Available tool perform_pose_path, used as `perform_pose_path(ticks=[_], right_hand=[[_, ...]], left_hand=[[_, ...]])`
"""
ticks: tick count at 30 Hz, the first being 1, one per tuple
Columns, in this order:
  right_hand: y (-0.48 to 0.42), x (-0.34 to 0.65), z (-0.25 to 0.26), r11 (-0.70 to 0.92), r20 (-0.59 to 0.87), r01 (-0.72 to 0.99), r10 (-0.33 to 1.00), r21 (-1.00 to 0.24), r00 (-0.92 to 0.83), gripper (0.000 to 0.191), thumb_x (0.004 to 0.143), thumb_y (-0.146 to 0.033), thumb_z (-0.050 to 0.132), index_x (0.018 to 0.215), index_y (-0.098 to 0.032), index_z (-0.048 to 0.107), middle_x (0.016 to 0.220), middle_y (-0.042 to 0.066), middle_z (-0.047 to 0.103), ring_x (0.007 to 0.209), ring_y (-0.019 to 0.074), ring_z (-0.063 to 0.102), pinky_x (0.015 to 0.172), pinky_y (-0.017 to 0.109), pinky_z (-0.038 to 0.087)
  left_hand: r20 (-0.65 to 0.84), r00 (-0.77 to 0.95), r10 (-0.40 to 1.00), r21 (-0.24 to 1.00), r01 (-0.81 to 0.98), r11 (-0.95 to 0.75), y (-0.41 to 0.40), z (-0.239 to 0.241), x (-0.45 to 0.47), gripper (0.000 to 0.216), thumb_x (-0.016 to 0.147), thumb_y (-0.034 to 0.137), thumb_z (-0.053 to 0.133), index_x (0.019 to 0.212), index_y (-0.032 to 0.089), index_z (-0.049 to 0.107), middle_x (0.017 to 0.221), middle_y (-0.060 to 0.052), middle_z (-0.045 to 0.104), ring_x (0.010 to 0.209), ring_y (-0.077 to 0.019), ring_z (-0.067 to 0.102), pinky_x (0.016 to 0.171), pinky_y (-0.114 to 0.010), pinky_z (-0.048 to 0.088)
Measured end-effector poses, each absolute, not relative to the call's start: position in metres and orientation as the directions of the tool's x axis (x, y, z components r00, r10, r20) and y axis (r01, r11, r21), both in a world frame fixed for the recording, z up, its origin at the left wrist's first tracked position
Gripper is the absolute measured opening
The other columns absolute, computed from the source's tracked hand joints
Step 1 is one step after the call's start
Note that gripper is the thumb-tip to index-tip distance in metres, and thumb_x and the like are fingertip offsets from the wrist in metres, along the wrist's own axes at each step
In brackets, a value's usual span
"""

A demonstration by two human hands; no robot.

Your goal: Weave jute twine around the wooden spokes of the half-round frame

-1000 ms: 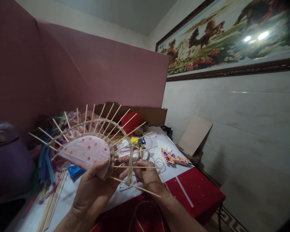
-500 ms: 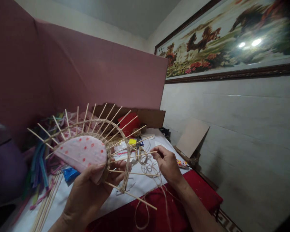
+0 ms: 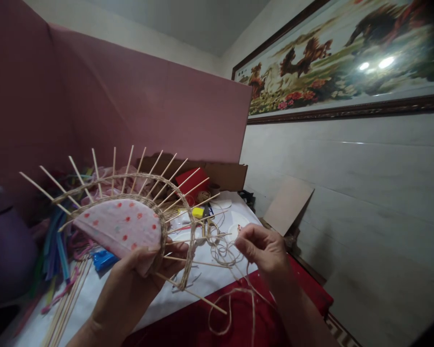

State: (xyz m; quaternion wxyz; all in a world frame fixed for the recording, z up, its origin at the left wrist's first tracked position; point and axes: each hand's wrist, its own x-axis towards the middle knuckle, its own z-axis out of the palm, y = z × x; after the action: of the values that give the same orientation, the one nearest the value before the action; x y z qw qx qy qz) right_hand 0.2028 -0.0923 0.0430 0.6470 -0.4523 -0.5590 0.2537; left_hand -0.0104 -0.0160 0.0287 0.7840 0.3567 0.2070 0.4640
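Note:
My left hand [image 3: 137, 279] grips the lower edge of a half-woven fan-shaped piece [image 3: 123, 224]. It has a pink dotted cloth centre, rings of wound twine and several thin wooden sticks sticking out like rays. My right hand [image 3: 265, 250] is closed in a pinch on a strand of jute twine [image 3: 226, 253]. The twine runs from the woven rim and hangs in loops below my right wrist. My right hand is a little to the right of the piece, apart from it.
A table with a white cloth [image 3: 202, 279] over red fabric [image 3: 246, 318] holds coloured strips [image 3: 56, 241], loose sticks [image 3: 63, 308], a blue packet [image 3: 101, 259], a yellow item [image 3: 198, 211] and a red object [image 3: 190, 180]. Pink board [image 3: 148, 96] behind, cardboard [image 3: 287, 205] against the tiled wall.
My right hand has left the rim and drawn the twine out to the right and upward. My left hand has lifted the woven piece slightly.

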Motion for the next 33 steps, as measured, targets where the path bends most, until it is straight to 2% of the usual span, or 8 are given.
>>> perform_pose_path(ticks=[6, 12, 20, 22, 24, 27, 30, 33], right_hand=[[-0.098, 0.185, 0.061, 0.438, 0.438, 0.056, 0.899, -0.897, -0.021, 0.022, 0.084, -0.037, 0.055, 0.076, -0.016, 0.056, 0.073, 0.004, 0.064, 0.057, 0.0094, 0.055, 0.051, 0.022, 0.042], [-0.081, 0.176, 0.069, 0.482, 0.481, -0.011, 0.874, -0.876, -0.071, 0.017, 0.087, -0.033, 0.052, 0.084, -0.017, 0.056, 0.094, 0.007, 0.065, 0.086, 0.017, 0.064, 0.069, 0.03, 0.053], [-0.066, 0.17, 0.075, 0.48, 0.469, 0.079, 0.874, -0.874, -0.126, 0.018, 0.089, -0.033, 0.049, 0.085, -0.016, 0.055, 0.092, 0.007, 0.065, 0.091, 0.0168, 0.064, 0.078, 0.033, 0.052], [-0.064, 0.17, 0.078, 0.464, 0.455, 0.071, 0.883, -0.883, -0.112, 0.019, 0.089, -0.034, 0.049, 0.082, -0.017, 0.053, 0.091, 0.007, 0.066, 0.09, 0.0174, 0.065, 0.073, 0.031, 0.054], [-0.062, 0.172, 0.081, 0.434, 0.428, 0.063, 0.9, -0.899, -0.085, 0.02, 0.088, -0.035, 0.05, 0.079, -0.017, 0.05, 0.092, 0.007, 0.066, 0.083, 0.0175, 0.067, 0.058, 0.026, 0.054], [-0.061, 0.175, 0.086, 0.398, 0.395, 0.11, 0.918, -0.911, -0.046, 0.022, 0.087, -0.036, 0.05, 0.077, -0.018, 0.047, 0.089, 0.007, 0.066, 0.06, 0.0121, 0.065, 0.036, 0.018, 0.04], [-0.064, 0.175, 0.09, 0.392, 0.386, 0.167, 0.92, -0.904, -0.07, 0.022, 0.087, -0.036, 0.051, 0.074, -0.018, 0.048, 0.072, 0.001, 0.065, 0.041, 0.0052, 0.05, 0.033, 0.016, 0.032], [-0.066, 0.174, 0.093, 0.407, 0.396, 0.172, 0.913, -0.897, -0.099, 0.022, 0.087, -0.034, 0.052, 0.071, -0.018, 0.048, 0.063, -0.002, 0.061, 0.041, 0.0047, 0.046, 0.036, 0.017, 0.032]], left_hand=[[-0.023, 0.517, 0.855, 0.776, -0.531, 0.342, -0.022, 0.031, -0.007, 0.015, 0.064, 0.013, 0.058, 0.053, 0.01, 0.068, 0.081, -0.018, 0.072, 0.089, -0.0313, 0.064, 0.086, -0.044, 0.049], [-0.043, 0.563, 0.826, 0.806, -0.469, 0.361, -0.021, 0.028, -0.008, 0.018, 0.062, 0.011, 0.059, 0.07, 0.004, 0.073, 0.089, -0.018, 0.071, 0.096, -0.031, 0.061, 0.088, -0.04, 0.049], [-0.041, 0.581, 0.813, 0.835, -0.427, 0.347, -0.022, 0.027, -0.01, 0.023, 0.062, 0.014, 0.058, 0.076, 0.006, 0.074, 0.09, -0.017, 0.071, 0.088, -0.0288, 0.062, 0.075, -0.037, 0.053], [-0.047, 0.586, 0.809, 0.846, -0.407, 0.344, -0.023, 0.028, -0.009, 0.023, 0.062, 0.014, 0.057, 0.076, 0.005, 0.074, 0.091, -0.017, 0.071, 0.086, -0.0281, 0.062, 0.075, -0.037, 0.053], [-0.052, 0.597, 0.801, 0.852, -0.392, 0.347, -0.024, 0.028, -0.007, 0.024, 0.063, 0.013, 0.056, 0.077, 0.005, 0.073, 0.093, -0.017, 0.07, 0.086, -0.0282, 0.062, 0.075, -0.038, 0.052], [-0.031, 0.634, 0.773, 0.846, -0.396, 0.358, -0.025, 0.028, -0.007, 0.027, 0.066, 0.011, 0.053, 0.084, 0.006, 0.073, 0.098, -0.017, 0.069, 0.091, -0.0295, 0.061, 0.078, -0.04, 0.051], [0.018, 0.689, 0.724, 0.834, -0.41, 0.369, -0.025, 0.028, -0.007, 0.031, 0.069, 0.013, 0.051, 0.092, 0.005, 0.071, 0.101, -0.017, 0.068, 0.092, -0.0309, 0.062, 0.082, -0.044, 0.049], [0.037, 0.707, 0.706, 0.829, -0.416, 0.373, -0.025, 0.027, -0.008, 0.033, 0.07, 0.013, 0.048, 0.094, 0.005, 0.07, 0.101, -0.017, 0.068, 0.091, -0.0305, 0.062, 0.083, -0.043, 0.048]])
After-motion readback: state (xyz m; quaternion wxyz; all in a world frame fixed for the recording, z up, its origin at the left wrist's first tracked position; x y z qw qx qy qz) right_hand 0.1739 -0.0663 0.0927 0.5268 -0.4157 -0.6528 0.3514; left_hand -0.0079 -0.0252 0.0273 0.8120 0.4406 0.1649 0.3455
